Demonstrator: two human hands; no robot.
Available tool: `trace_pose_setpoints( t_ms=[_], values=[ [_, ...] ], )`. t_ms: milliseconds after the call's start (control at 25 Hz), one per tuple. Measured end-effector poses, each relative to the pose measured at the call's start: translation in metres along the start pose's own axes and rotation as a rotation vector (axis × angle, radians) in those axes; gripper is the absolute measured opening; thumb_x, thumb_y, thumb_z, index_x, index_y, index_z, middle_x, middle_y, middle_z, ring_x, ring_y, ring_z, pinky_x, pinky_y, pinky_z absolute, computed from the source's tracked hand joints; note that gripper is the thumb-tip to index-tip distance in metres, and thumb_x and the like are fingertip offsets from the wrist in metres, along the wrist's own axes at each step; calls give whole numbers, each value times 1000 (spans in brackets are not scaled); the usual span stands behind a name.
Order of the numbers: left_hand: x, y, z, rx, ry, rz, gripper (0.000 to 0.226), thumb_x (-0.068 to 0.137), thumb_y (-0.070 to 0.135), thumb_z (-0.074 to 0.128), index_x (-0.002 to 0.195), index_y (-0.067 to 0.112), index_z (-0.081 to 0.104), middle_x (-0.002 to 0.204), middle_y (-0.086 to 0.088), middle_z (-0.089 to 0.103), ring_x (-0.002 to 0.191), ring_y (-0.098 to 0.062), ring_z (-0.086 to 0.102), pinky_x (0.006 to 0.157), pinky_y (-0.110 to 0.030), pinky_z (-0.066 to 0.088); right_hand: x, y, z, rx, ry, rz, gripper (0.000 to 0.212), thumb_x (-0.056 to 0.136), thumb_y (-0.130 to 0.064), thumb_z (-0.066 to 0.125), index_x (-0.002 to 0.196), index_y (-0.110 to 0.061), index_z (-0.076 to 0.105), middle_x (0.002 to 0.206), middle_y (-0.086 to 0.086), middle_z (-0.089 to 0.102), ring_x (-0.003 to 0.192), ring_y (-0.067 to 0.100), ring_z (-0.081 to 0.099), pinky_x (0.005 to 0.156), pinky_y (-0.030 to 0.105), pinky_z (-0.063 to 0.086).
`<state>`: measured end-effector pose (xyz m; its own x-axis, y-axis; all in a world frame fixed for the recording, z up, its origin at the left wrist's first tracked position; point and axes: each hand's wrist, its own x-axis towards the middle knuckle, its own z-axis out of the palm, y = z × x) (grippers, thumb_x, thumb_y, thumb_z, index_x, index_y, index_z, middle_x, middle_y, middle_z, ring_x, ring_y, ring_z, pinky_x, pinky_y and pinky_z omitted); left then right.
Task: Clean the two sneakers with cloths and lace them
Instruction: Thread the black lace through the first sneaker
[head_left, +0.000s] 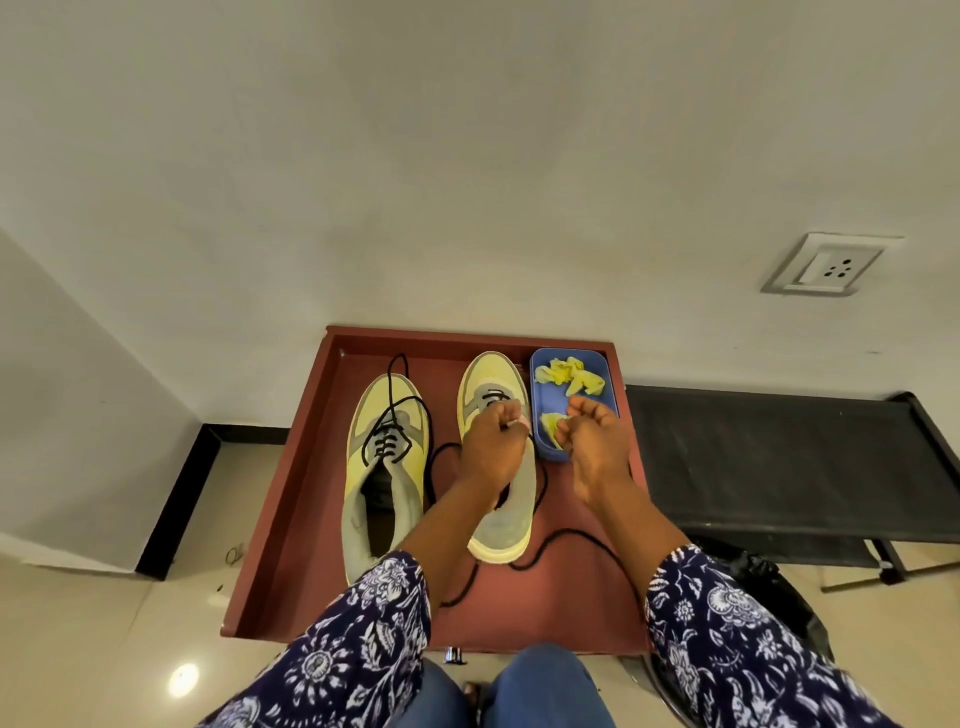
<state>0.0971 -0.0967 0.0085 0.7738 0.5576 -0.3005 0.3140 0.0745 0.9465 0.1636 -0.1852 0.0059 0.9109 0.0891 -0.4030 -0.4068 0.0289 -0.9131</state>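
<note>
A red-brown table (322, 519) with a raised rim stands against a pale wall and serves as the landmark; a dark bench (779, 457) lies just beside its right edge, and a wall socket (826, 266) sits above that bench. On the table's left half lies the left sneaker (387, 467), yellow and grey, toe toward the wall, its black lace (395, 421) threaded through the lower eyelets and trailing past the toe. On the table's middle lies the right sneaker (496, 467), its lace (545, 545) looping loose over the table's near part. At the table's far right corner stands a blue tray (545, 415) holding crumpled yellow cloths (571, 376). The left hand (493, 441) is curled over the right sneaker's eyelets, apparently pinching its lace. The right hand (592, 436) hovers over the tray's near end, fingers curled; whether it holds anything cannot be told.
</note>
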Motion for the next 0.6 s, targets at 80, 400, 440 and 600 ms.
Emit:
trace_pose_setpoints(
  t_ms=[80,400,440,600],
  values=[
    [-3,8,-24,131,141,118,20,91,11,49,107,10,61,107,-6,65,100,-22,60,90,-33,47,-11,-1,20,-31,-71,-43,22,89,5,47,100,-9,59,80,1,58,70,12,53,71,27,49],
    [-11,-12,-126,197,622,-60,25,93,34,51,91,9,56,91,-7,61,84,-21,57,70,-29,41,-57,37,84,-302,-351,41,22,89,-9,50,72,-21,59,65,-2,53,63,15,48,64,31,41],
    [-11,-21,-132,219,580,-158,28,92,36,52,94,8,57,94,-9,62,88,-23,58,71,-31,43,-61,43,89,-363,-364,56,22,88,-12,50,69,-20,59,64,-1,53,64,17,47,66,33,39],
    [-19,-44,-134,184,391,-302,31,90,32,55,97,4,65,96,-15,65,92,-30,61,83,-40,52,-77,53,106,-483,-399,122,19,89,-24,52,74,-15,58,65,2,53,64,17,46,64,29,38]
  ],
)
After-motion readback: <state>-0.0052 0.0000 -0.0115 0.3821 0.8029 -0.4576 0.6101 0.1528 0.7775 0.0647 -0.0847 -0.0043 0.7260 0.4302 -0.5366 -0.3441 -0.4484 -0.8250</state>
